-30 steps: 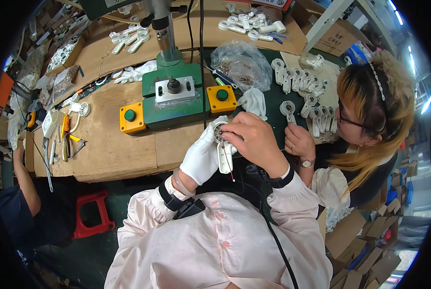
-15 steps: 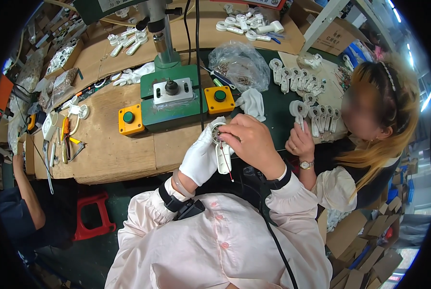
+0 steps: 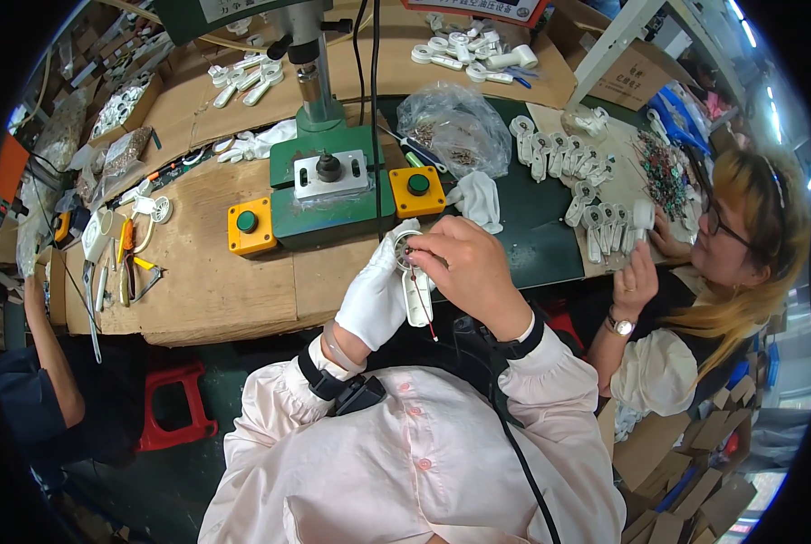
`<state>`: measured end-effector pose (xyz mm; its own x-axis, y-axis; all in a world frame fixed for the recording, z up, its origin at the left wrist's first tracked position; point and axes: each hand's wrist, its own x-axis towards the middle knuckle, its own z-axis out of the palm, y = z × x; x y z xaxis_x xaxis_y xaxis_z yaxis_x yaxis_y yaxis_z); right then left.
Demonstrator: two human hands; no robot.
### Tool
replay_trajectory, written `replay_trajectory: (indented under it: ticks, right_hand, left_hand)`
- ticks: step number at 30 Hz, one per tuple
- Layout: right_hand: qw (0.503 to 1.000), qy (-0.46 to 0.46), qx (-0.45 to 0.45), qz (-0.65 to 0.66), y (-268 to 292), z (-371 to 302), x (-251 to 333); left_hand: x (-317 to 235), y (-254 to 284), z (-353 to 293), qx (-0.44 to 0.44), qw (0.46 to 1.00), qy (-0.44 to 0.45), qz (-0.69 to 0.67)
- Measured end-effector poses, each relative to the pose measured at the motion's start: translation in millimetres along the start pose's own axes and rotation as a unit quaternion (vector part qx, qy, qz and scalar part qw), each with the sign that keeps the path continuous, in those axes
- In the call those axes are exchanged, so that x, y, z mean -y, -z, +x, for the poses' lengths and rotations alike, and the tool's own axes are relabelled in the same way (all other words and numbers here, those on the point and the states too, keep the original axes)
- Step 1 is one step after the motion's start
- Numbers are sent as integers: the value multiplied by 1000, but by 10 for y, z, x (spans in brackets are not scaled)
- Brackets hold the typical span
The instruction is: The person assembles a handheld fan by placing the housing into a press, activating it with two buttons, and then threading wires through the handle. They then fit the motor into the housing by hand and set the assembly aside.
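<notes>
My left hand (image 3: 371, 304), in a white glove, is closed around a white handheld fan housing (image 3: 417, 299) with a round ring head and a flat handle. The handle points down toward my chest. My bare right hand (image 3: 464, 267) reaches in from the right, thumb and forefinger pinched inside the ring on a small dark part, mostly hidden by the fingers. From the ring a thin dark red wire (image 3: 430, 317) runs down over the handle, its pale tip hanging past the end.
Ahead stands a green press (image 3: 328, 213) between two yellow button boxes (image 3: 251, 227). Pliers and other hand tools (image 3: 129, 263) lie left. More white fan housings (image 3: 559, 154) sit far right, near a co-worker's hand (image 3: 635, 281) holding a white round part. A plastic bag (image 3: 451, 127) lies behind.
My hands stay almost in place, still pinching inside the ring. On the right, the co-worker's hand has moved farther right, and a second hand of theirs now shows.
</notes>
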<state>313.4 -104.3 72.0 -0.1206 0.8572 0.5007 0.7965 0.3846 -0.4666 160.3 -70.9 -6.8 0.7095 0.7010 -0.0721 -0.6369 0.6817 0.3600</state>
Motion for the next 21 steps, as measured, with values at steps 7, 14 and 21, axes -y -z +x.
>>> replay_trajectory:
  ticks: [7,14,21]
  right_hand:
    - [990,-44,-63,116,61,-23,167]
    - [999,-51,7,-18,-21,-589,500]
    - [994,32,63,-82,-127,-666,605]
  left_hand:
    - [-183,-269,-127,-24,999,-20,3]
    - [-392,-236,-169,44,997,-65,-7]
    - [-355,-292,-201,34,996,-86,17]
